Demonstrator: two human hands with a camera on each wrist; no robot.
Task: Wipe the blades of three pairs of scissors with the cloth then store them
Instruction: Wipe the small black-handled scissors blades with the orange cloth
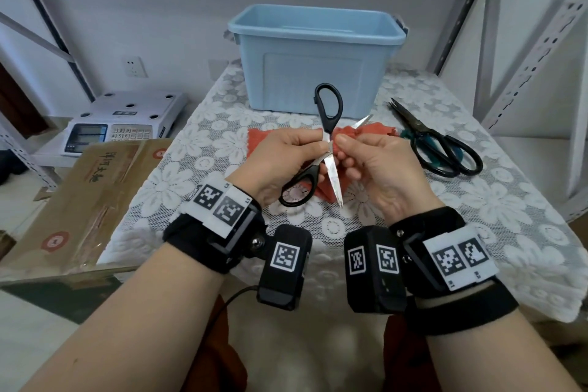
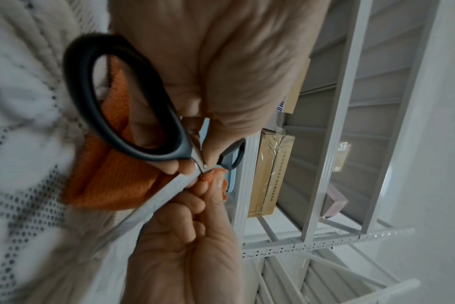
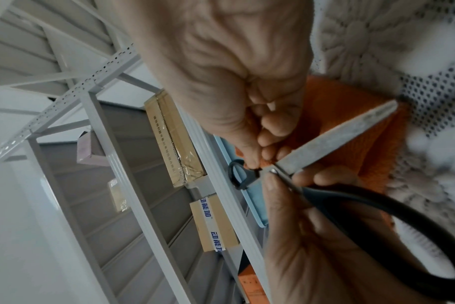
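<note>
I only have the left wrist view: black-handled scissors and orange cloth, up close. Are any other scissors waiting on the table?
Observer: Yes. The head view shows dark scissors lying on the lace tablecloth, right of the right hand.
Operator: Where would this pair get stored?
Observer: Likely the blue bin, standing open behind the work.
Operator: Are the black-handled scissors open?
Observer: Yes. The second blade's tip pokes out beyond the right fingers.
</note>
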